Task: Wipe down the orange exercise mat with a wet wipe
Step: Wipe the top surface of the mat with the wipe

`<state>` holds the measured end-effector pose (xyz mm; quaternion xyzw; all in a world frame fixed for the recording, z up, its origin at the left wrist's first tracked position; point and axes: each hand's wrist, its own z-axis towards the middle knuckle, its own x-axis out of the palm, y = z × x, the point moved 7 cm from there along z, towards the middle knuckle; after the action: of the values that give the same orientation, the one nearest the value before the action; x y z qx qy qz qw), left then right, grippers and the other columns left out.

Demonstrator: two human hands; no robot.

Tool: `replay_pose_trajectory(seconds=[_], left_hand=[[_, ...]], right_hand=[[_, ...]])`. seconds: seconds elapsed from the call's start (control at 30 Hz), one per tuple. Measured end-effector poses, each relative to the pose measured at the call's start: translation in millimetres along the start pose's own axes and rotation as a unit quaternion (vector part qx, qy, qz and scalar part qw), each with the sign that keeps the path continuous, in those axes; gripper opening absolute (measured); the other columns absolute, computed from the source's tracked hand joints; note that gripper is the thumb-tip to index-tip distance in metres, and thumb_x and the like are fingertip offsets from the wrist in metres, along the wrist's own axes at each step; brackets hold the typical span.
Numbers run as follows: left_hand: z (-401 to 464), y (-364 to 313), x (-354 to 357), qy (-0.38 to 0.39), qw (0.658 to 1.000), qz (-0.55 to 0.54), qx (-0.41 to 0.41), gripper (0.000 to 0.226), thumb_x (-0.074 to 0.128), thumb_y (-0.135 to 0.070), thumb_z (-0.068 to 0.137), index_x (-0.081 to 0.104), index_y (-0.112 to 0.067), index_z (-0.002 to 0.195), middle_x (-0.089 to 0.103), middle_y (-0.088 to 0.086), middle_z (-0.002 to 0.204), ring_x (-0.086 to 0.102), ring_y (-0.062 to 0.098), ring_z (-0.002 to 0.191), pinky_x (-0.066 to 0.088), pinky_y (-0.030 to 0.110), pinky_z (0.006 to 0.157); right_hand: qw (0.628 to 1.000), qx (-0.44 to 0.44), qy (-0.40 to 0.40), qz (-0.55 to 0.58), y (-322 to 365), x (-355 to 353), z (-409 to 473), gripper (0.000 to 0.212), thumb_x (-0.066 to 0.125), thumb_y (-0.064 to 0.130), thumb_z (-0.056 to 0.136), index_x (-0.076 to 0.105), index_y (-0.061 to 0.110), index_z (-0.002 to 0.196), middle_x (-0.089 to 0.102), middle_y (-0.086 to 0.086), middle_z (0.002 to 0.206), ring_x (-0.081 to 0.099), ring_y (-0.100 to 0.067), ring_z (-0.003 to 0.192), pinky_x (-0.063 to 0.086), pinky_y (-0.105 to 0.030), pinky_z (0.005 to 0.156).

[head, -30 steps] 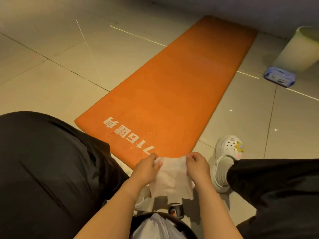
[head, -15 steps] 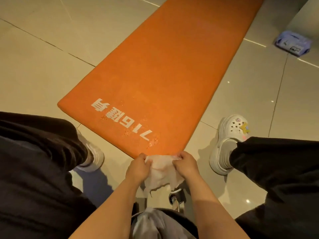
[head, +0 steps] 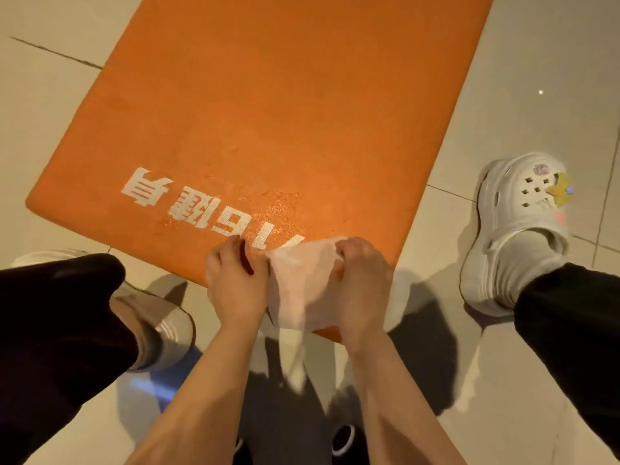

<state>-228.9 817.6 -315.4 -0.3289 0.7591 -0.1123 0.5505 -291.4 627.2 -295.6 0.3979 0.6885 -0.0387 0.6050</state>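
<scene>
Over one mat (head: 268,112): two hands, left hand (head: 235,280), right hand (head: 364,283), gripping one wipe (head: 302,280).

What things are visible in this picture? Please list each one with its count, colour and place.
exercise mat: one, orange with white print, flat on the floor, running from the hands to the top edge.
wet wipe: one, white, stretched between both hands over the mat's near edge, a tail hanging down.
floor: pale tiles with dark joints, on both sides of the mat.
clogs: two, white; the right one with charms beside the mat, the left one partly hidden by a trouser leg.
trouser legs: two, black, lower left and lower right.
left hand: grips the wipe's left side.
right hand: grips the wipe's right side.
</scene>
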Motion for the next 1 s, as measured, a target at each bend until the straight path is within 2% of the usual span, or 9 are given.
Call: replay_pose_trajectory(seconds=[0.07,0.13,0.2,0.27,0.37,0.5,0.63,0.8,1.0], left_hand=[[-2,14,3,-0.013,0.996,0.079,0.039,0.053,0.060,-0.028,0.095,0.046,-0.011,0.143,0.042,0.018,0.144,0.041,0.039,0.130,0.037,0.053,0.104],[-7,26,10,0.002,0.988,0.122,0.092,0.054,0.055,-0.029,0.098,0.042,-0.009,0.146,0.035,0.022,0.151,0.037,0.043,0.134,0.034,0.061,0.106],[-10,34,17,0.036,0.988,0.111,0.104,0.058,0.041,-0.033,0.099,0.034,-0.013,0.152,0.020,0.020,0.160,0.023,0.042,0.145,0.024,0.059,0.115],[-12,41,22,0.054,0.990,0.086,0.093,0.061,0.032,-0.036,0.097,0.021,-0.022,0.156,0.004,0.009,0.165,0.005,0.031,0.151,0.008,0.051,0.121],[-14,41,29,0.042,0.993,0.058,0.095,0.059,0.028,-0.040,0.097,0.006,-0.035,0.151,-0.013,-0.010,0.158,-0.012,0.013,0.149,-0.003,0.046,0.121],[-13,44,39,0.059,0.994,0.066,0.067,0.062,0.028,-0.047,0.095,-0.005,-0.037,0.147,-0.024,-0.012,0.154,-0.023,0.008,0.142,-0.010,0.046,0.119],[-15,44,40,0.052,0.994,0.066,0.067,0.061,0.026,-0.048,0.096,-0.006,-0.036,0.147,-0.025,-0.010,0.154,-0.025,0.008,0.142,-0.015,0.042,0.115],[-15,45,41,0.067,0.993,0.065,0.067,0.062,0.026,-0.047,0.096,-0.011,-0.038,0.146,-0.029,-0.011,0.153,-0.029,0.005,0.139,-0.020,0.039,0.112],[-14,43,37,0.080,0.992,0.076,0.062,0.063,0.021,-0.048,0.094,-0.010,-0.033,0.146,-0.029,-0.009,0.152,-0.028,0.009,0.141,-0.015,0.045,0.116]], right_hand=[[0.999,-0.032,0.001,-0.032,16,29,-18,0.035,0.056,0.020,0.090,0.062,0.016,0.125,0.057,-0.008,0.136,0.051,-0.032,0.127,0.037,-0.047,0.108],[0.999,-0.027,0.010,-0.025,20,56,-31,0.049,0.042,0.035,0.095,0.048,0.016,0.140,0.042,-0.012,0.151,0.035,-0.035,0.141,0.027,-0.051,0.115],[0.999,-0.014,0.012,-0.026,12,73,-33,0.059,0.031,0.043,0.099,0.028,0.017,0.152,0.024,-0.012,0.160,0.014,-0.032,0.149,0.009,-0.048,0.121],[0.999,-0.015,-0.004,-0.035,1,76,-21,0.061,0.028,0.045,0.101,0.022,0.016,0.155,0.018,-0.012,0.162,0.007,-0.029,0.150,0.001,-0.044,0.121],[0.997,0.001,-0.038,-0.062,-19,55,29,0.066,0.024,0.051,0.101,0.022,0.014,0.155,0.017,-0.015,0.162,0.011,-0.032,0.150,0.003,-0.049,0.121],[0.987,-0.042,-0.081,-0.135,-46,23,108,0.071,0.030,0.059,0.099,0.028,0.014,0.154,0.023,-0.016,0.160,0.020,-0.035,0.148,0.011,-0.050,0.119],[0.988,-0.052,-0.016,-0.143,-52,18,147,0.069,0.023,0.057,0.101,0.006,0.021,0.158,-0.001,-0.009,0.165,-0.004,-0.026,0.152,-0.007,-0.044,0.122],[0.984,-0.080,-0.073,-0.144,-28,34,97,0.064,0.025,0.047,0.102,0.024,0.012,0.155,0.019,-0.018,0.161,0.016,-0.036,0.149,0.010,-0.052,0.120],[0.983,-0.118,-0.023,-0.142,-26,73,-34,0.062,0.026,0.043,0.102,0.019,0.015,0.156,0.013,-0.013,0.163,0.009,-0.029,0.151,0.007,-0.047,0.122]])
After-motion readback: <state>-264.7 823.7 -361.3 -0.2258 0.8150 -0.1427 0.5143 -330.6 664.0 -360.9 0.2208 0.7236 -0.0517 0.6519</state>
